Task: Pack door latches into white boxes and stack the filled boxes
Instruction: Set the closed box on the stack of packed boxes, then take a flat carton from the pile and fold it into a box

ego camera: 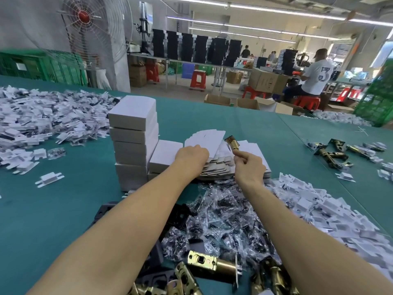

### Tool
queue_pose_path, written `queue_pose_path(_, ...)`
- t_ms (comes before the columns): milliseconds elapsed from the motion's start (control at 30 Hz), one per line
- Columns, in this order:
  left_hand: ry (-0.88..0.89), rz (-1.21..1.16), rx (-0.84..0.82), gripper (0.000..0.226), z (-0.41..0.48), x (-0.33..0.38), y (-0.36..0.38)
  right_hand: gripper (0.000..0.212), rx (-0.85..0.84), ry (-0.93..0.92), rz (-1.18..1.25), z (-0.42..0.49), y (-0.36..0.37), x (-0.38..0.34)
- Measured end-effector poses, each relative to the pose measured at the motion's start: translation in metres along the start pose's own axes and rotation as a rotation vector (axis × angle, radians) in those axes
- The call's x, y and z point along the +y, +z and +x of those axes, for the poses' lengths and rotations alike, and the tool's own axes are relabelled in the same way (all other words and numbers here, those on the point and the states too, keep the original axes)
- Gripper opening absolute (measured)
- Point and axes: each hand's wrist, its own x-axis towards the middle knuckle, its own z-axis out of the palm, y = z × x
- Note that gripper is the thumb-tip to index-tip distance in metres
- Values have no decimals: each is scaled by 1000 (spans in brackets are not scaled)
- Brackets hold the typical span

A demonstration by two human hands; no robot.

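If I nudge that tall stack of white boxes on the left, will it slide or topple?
It probably topples rather than slides: the tall stack of white boxes is narrow and several high, with layers visibly offset. The shorter stack close beside it may brace that side only. The closed boxes likely hold latches, so the stack is probably fairly heavy.

A factory packing hall: long green worktables (255, 128), stacked cartons (266, 81), seated workers (312, 75).

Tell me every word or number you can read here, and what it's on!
"3": big number on the back of the seated person's white T-shirt; the marks above it are too blurred to read.
Print on the brown cardboard box: too small to read.
Stacked white boxes: no print shows.
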Motion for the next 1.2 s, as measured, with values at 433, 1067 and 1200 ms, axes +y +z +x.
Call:
queue_pose_path(433,-285,-229,269,69,4,4,-7,34,-112,-421,-584,0,34,-24)
queue_pose_path(1067,175,-297,862,58,-73,11,10,26,-3,262,782,-22,-29,-43)
queue_pose_path(1200,420,-234,825,39,-87,20,17,11,41,353,641,-18,-42,-32)
